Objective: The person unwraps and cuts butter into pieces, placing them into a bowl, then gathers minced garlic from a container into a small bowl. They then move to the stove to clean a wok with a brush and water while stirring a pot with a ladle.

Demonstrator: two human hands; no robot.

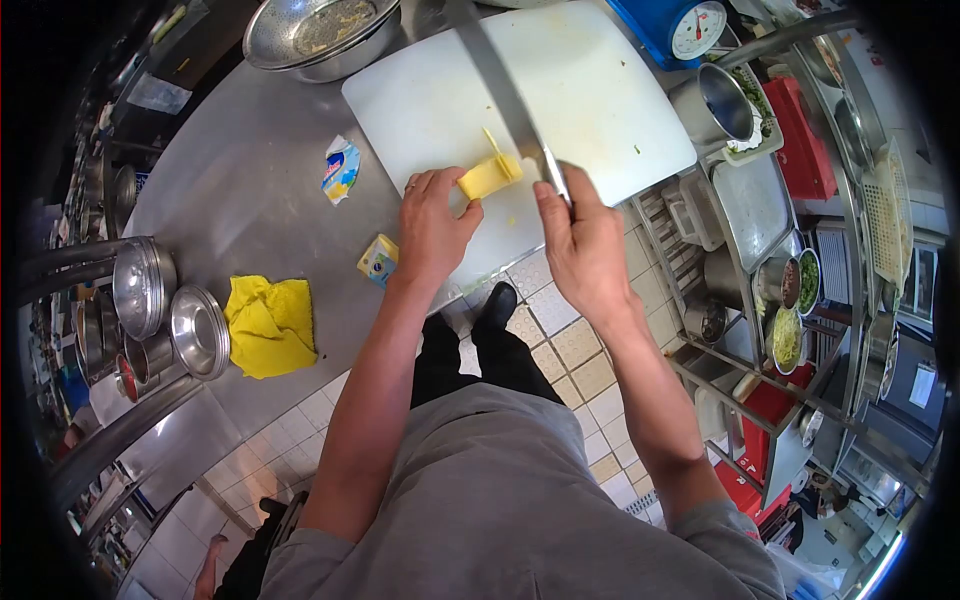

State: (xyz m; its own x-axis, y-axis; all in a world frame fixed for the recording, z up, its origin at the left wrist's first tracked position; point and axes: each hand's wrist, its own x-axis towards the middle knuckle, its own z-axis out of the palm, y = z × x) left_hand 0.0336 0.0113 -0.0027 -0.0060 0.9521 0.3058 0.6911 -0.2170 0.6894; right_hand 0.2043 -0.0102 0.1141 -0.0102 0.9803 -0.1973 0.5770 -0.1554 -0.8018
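Note:
On the white cutting board lies a yellow block, with thin slices leaning at its right end. My left hand holds the block's left end between thumb and fingers. My right hand is closed round the handle of a large knife, whose long blade points away over the board, just right of the slices. An opened wrapper lies on the metal table left of the board. A small yellow and blue package sits beside my left wrist.
A yellow cloth and stacked metal bowls are at the left. Metal strainers stand behind. At the right are a blue scale, a metal pot and a rack with food containers. Part of another person shows at the lower left.

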